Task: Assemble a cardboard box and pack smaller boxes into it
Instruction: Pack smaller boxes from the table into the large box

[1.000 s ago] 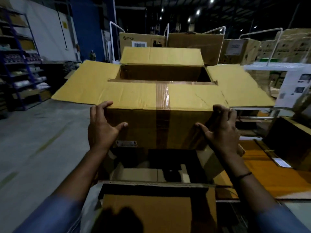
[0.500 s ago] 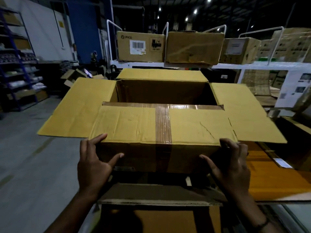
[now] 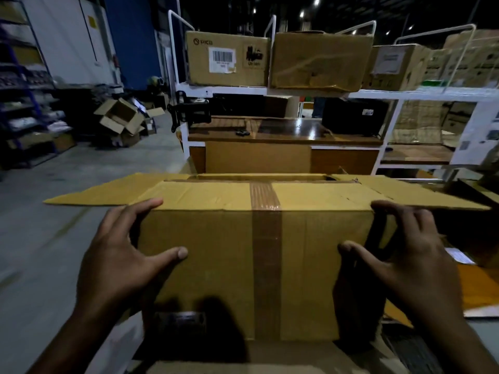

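Lowered since earlier: corrugated cardboard box (image 3: 205, 268), glossy tape seam (image 3: 266, 255) facing; left hand (image 3: 118, 260) and right hand (image 3: 405, 265) fingers spread, gripping its corners; wooden bench (image 3: 283, 132) behind.

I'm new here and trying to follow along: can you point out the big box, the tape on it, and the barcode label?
cardboard box (image 3: 205, 265): head view, near side wall.
tape strip (image 3: 266, 252): head view, vertical run down the front.
barcode label (image 3: 222, 59): head view, printed bars.

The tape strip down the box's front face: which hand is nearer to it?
Left, narrowly. The left hand grips the box's left corner, its thumb reaching toward the tape strip. The right hand wraps the right corner, slightly farther away.
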{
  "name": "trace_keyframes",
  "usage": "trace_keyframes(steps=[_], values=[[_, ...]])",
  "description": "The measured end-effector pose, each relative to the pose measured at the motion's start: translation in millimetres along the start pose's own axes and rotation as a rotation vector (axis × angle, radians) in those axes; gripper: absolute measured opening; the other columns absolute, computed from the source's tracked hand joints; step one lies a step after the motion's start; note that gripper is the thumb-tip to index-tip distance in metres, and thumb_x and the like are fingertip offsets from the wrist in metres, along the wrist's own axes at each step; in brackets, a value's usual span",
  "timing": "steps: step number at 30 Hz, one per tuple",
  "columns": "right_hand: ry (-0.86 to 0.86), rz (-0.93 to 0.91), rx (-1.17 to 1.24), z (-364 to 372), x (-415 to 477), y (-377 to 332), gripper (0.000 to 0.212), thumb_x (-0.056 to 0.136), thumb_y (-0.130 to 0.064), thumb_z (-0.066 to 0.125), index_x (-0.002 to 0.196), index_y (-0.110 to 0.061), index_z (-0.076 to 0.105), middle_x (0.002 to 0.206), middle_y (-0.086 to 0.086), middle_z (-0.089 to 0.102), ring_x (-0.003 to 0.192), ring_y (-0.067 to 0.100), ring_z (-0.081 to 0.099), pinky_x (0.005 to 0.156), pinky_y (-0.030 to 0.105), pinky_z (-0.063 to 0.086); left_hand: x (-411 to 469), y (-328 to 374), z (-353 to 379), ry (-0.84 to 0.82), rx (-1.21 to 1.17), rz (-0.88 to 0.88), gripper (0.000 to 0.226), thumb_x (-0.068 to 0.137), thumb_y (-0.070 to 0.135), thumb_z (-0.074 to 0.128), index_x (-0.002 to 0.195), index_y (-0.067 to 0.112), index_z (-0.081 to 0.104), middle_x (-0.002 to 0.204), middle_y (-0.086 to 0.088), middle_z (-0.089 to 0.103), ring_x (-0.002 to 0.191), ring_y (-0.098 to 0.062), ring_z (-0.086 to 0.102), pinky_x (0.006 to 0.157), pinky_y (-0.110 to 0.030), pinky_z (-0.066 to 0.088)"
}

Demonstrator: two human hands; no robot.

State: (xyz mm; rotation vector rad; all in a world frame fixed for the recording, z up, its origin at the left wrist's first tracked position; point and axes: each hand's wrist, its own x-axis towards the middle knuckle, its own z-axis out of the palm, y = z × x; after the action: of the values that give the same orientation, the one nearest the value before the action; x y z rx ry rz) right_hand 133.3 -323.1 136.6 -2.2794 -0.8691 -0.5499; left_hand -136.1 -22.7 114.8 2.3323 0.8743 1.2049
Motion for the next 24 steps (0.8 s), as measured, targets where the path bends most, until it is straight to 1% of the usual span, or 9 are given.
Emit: trace_keyframes(steps=[2,4,6,8,11,15,18,21,24], values=[[-0.014,0.004,-0.033,0.7,13.8,1.9,0.09,0.067,-0.057,0.085,0.144,-0.034,0.046,0.142,0.014,0.043,0.093,0.025,0.056,0.054,0.019,0.035,12.1,1.0,-0.1,-0.019,0.017,-0.013,0.097,0.053,0.042,0.099,0.138,0.047,0.054,0.133,0.008,0.051,0.114,-0.016,0.05,0.086,-0.043,0.051],[-0.147,0.052,-0.1,12.5,20.9,6.8,0.106,0.067,-0.061,0.085,0.155,-0.043,0.028,0.158,0.013,0.025,0.116,0.038,0.059,0.061,0.033,0.053,15.1,1.8,7.8,-0.046,0.059,-0.018,0.096,0.056,0.046,0.098,0.14,0.049,0.051,0.131,0.01,0.048,0.111,-0.013,0.046,0.083,-0.041,0.049],[-0.297,0.089,-0.11,29.2,20.2,14.7,0.131,0.059,-0.063,0.089,0.157,-0.056,0.004,0.165,0.009,0.001,0.141,0.047,0.042,0.091,0.056,0.058,12.1,1.8,21.5,-0.052,0.084,-0.004,0.096,0.06,0.047,0.096,0.142,0.049,0.047,0.133,0.007,0.048,0.109,-0.011,0.045,0.08,-0.038,0.048],[-0.296,0.093,-0.022,42.4,18.3,19.2,0.138,0.053,-0.057,0.094,0.157,-0.058,0.004,0.162,0.001,-0.004,0.149,0.049,0.027,0.105,0.063,0.049,12.7,-0.2,33.1,-0.039,0.077,-0.006,0.094,0.062,0.046,0.096,0.143,0.047,0.047,0.134,0.004,0.049,0.108,-0.011,0.046,0.08,-0.038,0.049],[-0.201,0.095,0.009,52.3,15.7,21.5,0.132,0.053,-0.049,0.098,0.158,-0.05,0.018,0.155,-0.002,0.006,0.146,0.049,0.028,0.099,0.062,0.054,18.8,-3.1,39.2,-0.033,0.08,-0.009,0.093,0.064,0.044,0.095,0.144,0.045,0.048,0.136,0.002,0.049,0.11,-0.013,0.048,0.08,-0.037,0.049],[-0.093,0.018,0.041,62.9,7.7,27.5,0.128,0.052,-0.045,0.1,0.158,-0.04,0.028,0.151,0.007,0.018,0.139,0.047,0.034,0.086,0.058,0.06,16.9,-11.1,40.9,-0.016,0.094,0.017,0.094,0.064,0.044,0.095,0.145,0.043,0.048,0.132,0.002,0.047,0.104,-0.01,0.046,0.074,-0.035,0.046],[0.048,-0.078,0.068,73.6,-1.3,37.3,0.121,0.055,-0.043,0.099,0.157,-0.029,0.035,0.145,0.017,0.027,0.128,0.044,0.04,0.077,0.047,0.058,6.9,-18.5,45.3,0.033,0.092,0.026,0.093,0.064,0.045,0.094,0.146,0.038,0.05,0.13,0.0,0.046,0.105,-0.014,0.048,0.074,-0.036,0.05],[0.143,-0.102,0.12,93.2,0.0,44.8,0.11,0.063,-0.036,0.098,0.155,-0.023,0.04,0.144,0.02,0.029,0.126,0.041,0.04,0.077,0.046,0.056,2.4,-26.0,61.8,0.114,0.054,0.036,0.086,0.067,0.038,0.094,0.144,0.032,0.055,0.128,-0.003,0.046,0.109,-0.021,0.054,0.076,-0.035,0.052],[0.134,-0.092,0.143,114.2,21.9,49.1,0.099,0.073,-0.03,0.094,0.155,-0.029,0.036,0.147,0.02,0.027,0.131,0.047,0.041,0.083,0.053,0.059,17.1,-30.1,86.4,0.134,0.002,-0.005,0.077,0.072,0.03,0.094,0.14,0.032,0.058,0.129,-0.003,0.047,0.113,-0.022,0.055,0.081,-0.034,0.052]])
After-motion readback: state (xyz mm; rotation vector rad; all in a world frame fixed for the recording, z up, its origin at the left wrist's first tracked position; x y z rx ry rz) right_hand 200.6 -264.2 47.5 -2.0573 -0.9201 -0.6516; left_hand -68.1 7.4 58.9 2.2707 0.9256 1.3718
